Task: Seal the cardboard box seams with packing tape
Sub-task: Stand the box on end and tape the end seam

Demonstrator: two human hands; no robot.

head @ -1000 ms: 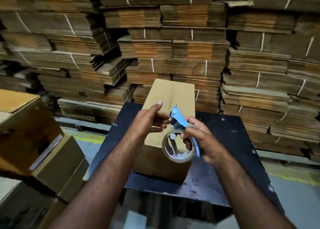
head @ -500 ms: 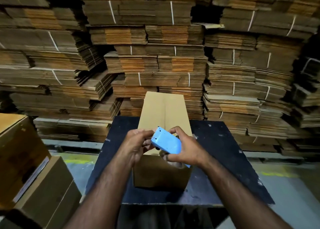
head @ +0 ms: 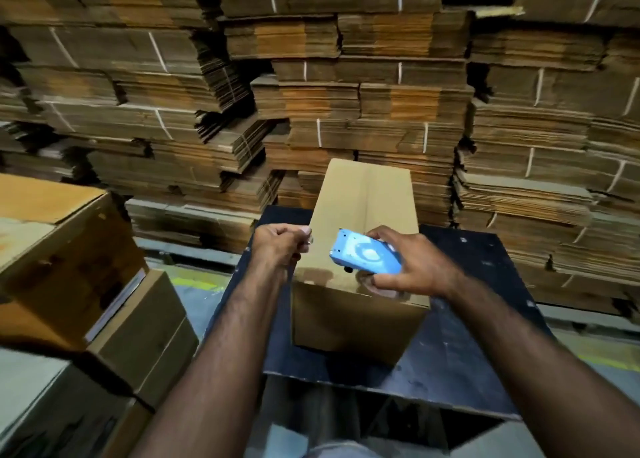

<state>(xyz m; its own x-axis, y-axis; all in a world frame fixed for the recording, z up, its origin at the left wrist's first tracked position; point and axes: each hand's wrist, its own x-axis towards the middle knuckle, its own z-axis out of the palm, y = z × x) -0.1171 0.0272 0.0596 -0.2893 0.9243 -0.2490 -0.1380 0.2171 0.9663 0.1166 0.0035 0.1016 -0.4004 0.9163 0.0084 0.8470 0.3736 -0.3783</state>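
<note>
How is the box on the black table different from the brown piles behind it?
The cardboard box is folded up into a box shape, while the bundles of flat cardboard lie flattened. The box stands alone on the black table; the bundles are stacked high in rows. White straps bind the bundles; the box has none. Both are brown cardboard.

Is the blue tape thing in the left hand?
No, the blue tape dispenser is held in the right hand, over the cardboard box, while the left hand pinches something small beside it.
</note>
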